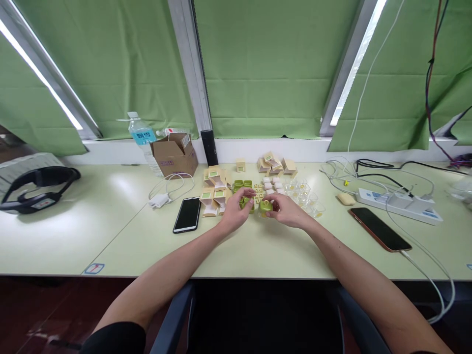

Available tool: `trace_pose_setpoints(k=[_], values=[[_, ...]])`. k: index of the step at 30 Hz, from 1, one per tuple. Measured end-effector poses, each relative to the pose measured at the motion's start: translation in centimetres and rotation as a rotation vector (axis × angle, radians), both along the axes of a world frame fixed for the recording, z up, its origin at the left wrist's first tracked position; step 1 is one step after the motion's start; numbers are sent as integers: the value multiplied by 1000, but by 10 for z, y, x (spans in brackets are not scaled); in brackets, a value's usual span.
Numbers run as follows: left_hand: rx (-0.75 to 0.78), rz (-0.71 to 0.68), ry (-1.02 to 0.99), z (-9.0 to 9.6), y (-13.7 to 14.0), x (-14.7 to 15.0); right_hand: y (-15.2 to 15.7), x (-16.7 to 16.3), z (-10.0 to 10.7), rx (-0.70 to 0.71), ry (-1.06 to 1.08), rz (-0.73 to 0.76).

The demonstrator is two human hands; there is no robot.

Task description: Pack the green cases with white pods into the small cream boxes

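My right hand (285,210) has its fingers closed on the side of a small rounded green lid (264,206), with something clear showing beneath it. To its left, my left hand (236,210) is held with thumb and fingers apart over square green pieces and partly hides them. More green pieces (242,184) stand just behind that hand. Between the hands and beyond them lie small yellowish parts (258,189) and rounded white pieces (272,185). Several clear plastic cups (304,194) are grouped just right of my right hand.
Small cream cartons (214,184) stand at left, with others (275,163) at the back. A black phone (187,215), a brown box (175,156) and a water bottle (142,135) are leftward. Rightward lie a charging phone (379,229), a power strip (400,206) and loose cables.
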State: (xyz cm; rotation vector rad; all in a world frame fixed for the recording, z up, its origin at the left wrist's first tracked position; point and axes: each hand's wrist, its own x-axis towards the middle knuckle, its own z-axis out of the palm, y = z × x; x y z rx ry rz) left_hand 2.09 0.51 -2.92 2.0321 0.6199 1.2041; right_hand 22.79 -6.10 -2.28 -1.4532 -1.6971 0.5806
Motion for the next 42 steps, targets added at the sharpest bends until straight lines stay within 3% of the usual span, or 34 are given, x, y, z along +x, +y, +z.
trace_pose_setpoints(k=[7,13,15,18,20,23,33,42], values=[[21,57,1,-1,1,1,-5,-2,0,-55,-330,31],[22,88,19,-2,0,1,-5,16,16,-81,-277,53],[25,100,23,-1,0,1,5,30,30,5,-286,-21],[28,112,26,-1,1,1,34,52,47,102,-537,-191],[30,118,31,-1,1,1,57,63,53,52,-744,-305],[37,124,47,-2,0,1,87,74,49,-35,-996,-316],[61,165,150,-1,-2,0,138,70,20,-127,-1043,-304],[17,157,78,-1,-1,1,138,60,22,3,-989,-379]])
